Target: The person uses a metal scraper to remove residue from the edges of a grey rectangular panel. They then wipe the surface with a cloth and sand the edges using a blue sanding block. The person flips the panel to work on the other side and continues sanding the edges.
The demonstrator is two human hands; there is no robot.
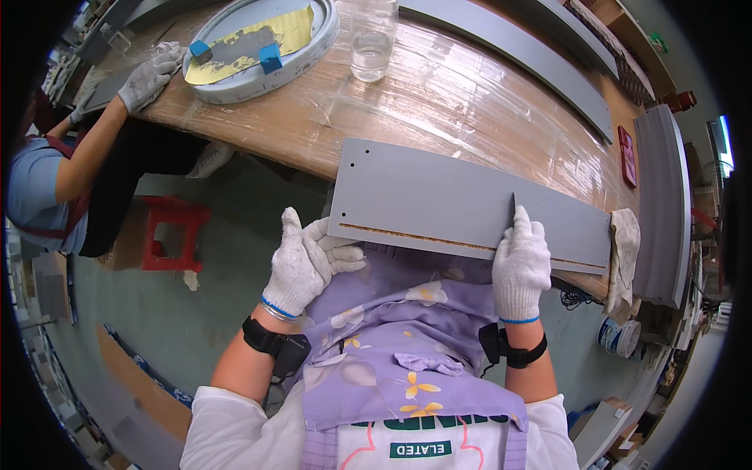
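A long grey board (pixel 439 184) lies on the table in front of me, with small dark holes at its left end and a narrow brown groove along its near edge. My right hand (pixel 521 270), in a white knit glove, is closed over the board's near edge. Its fingers grip a thin dark blade (pixel 514 200) whose tip points away from me; the handle is hidden in the glove. My left hand (pixel 301 258), gloved too, is at the board's near left corner. Its thumb stands up and its fingers are spread, some close under the edge; I cannot tell whether they touch it.
A round grey lid (pixel 325 39) bears a yellow sheet (pixel 301 31) with grey paste and blue blocks. Beside it stands a clear jar (pixel 370 59). More grey boards (pixel 517 59) lie at the back. A cloth (pixel 624 254) hangs right. A co-worker's gloved hand (pixel 149 78) is far left.
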